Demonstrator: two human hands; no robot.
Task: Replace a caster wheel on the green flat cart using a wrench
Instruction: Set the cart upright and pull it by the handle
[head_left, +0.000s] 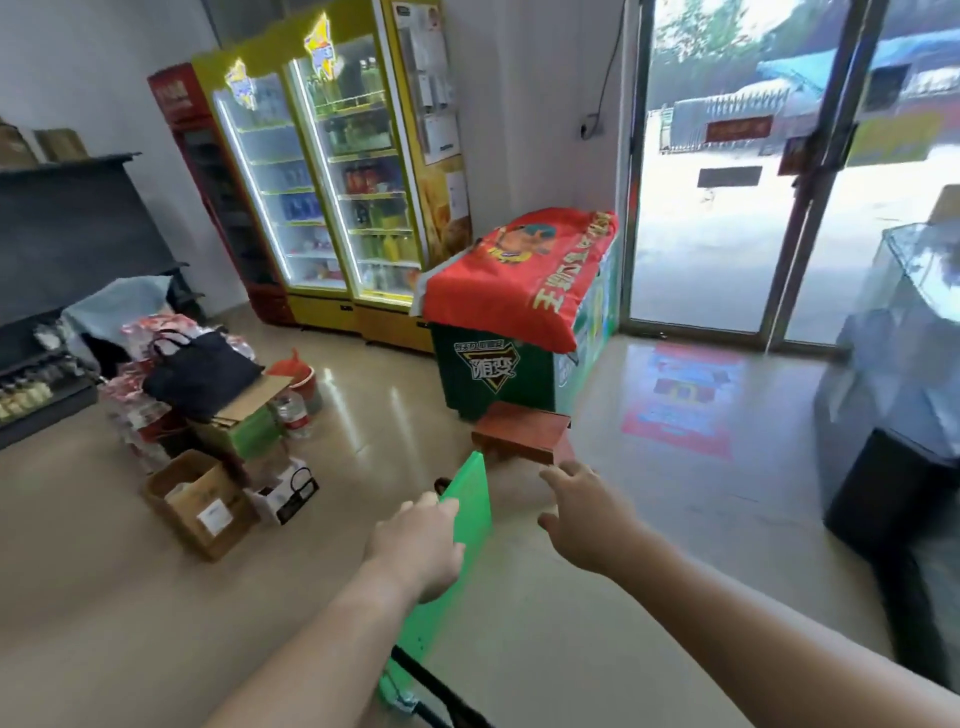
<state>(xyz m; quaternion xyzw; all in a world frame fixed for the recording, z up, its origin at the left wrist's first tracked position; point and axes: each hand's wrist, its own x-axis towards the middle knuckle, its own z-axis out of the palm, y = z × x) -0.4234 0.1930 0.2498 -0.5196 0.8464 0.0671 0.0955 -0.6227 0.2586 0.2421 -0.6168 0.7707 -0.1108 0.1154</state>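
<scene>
Green flat cart (470, 512), the only one in view, stood tipped up on its edge on the tiled floor (156, 597) directly in front of the person, its green deck turned nearly vertical. Its black handle frame (441, 686) lay low at the near end. A small dark shape at the far upper corner of the deck may have been one caster, though the blur made that hard to confirm.

Two hands were in view. The left hand (415, 545) gripped the upper edge of the deck, fingers curled over it. The right hand (582, 514) was open with its fingers spread, holding nothing, near the cart's right side but not touching it.

Just beyond the cart sat one low red-brown stool (524, 431), and behind that one green chest freezer (493, 374) draped with one red cloth (524, 270). Against the back wall stood two drinks coolers side by side: a yellow one (332, 171) with two lit glass doors and a narrower red one (218, 197) to its left.

To the left of the cart lay a heap of goods. It included one open cardboard box (200, 506), one black bag (202, 374) resting on top of wrapped packs, one large water bottle (293, 413) and one red bucket (301, 371). Glass doors (727, 182) filled the right side of the room, with one coloured sticker (680, 410) on the floor before them.
</scene>
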